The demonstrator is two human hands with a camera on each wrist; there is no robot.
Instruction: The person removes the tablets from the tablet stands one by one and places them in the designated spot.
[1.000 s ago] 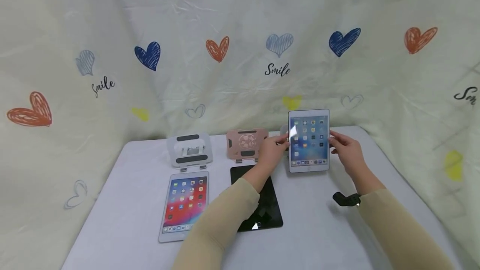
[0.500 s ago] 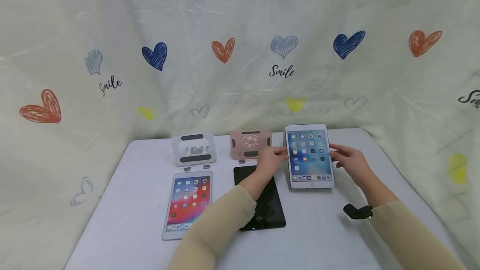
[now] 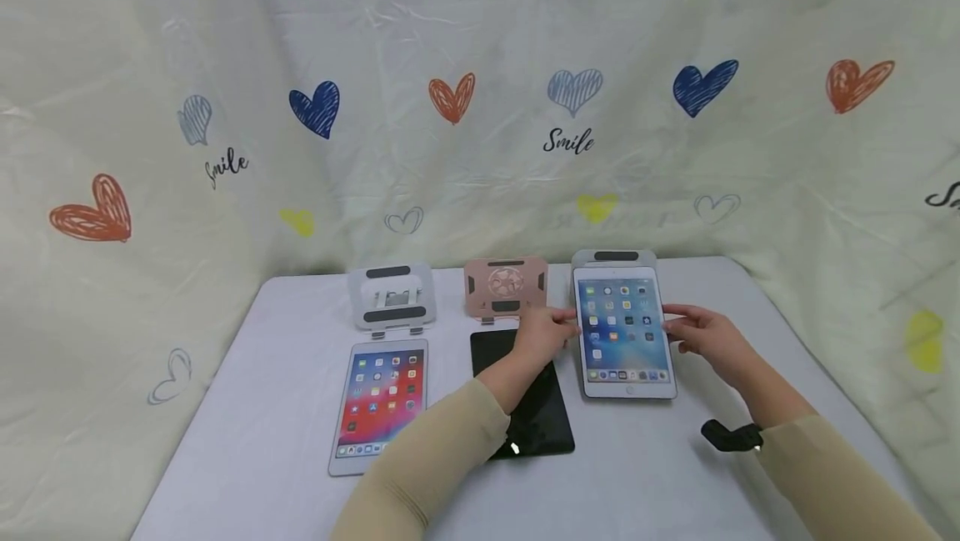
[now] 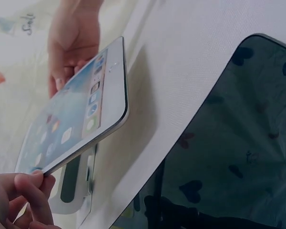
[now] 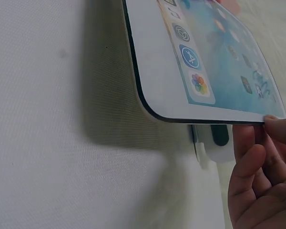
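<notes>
A white tablet [image 3: 626, 333] with a lit blue home screen is held between both hands, tilted, screen up. My left hand [image 3: 542, 333] pinches its left long edge between thumb and fingers. The opposite edge is pinched by my right hand [image 3: 708, 341], its thumb on the rim in the right wrist view. Beneath the lower end of the tablet [image 5: 167, 95] a shadow falls on the white cloth. Behind it is a light grey folding tablet stand [image 3: 643, 258], mostly hidden, with a dark pad strip showing at the top.
A black tablet [image 3: 543, 408] lies under my left forearm. Left of it lies another white tablet [image 3: 386, 408] with a red and blue screen. A pink stand [image 3: 506, 287] and a white stand [image 3: 393, 299] stand along the back, before a heart-printed curtain [image 3: 480, 182].
Both hands have brought the tablet down and towards me, and it leans back more. The top of the grey stand now shows above it. The view has shifted slightly.
</notes>
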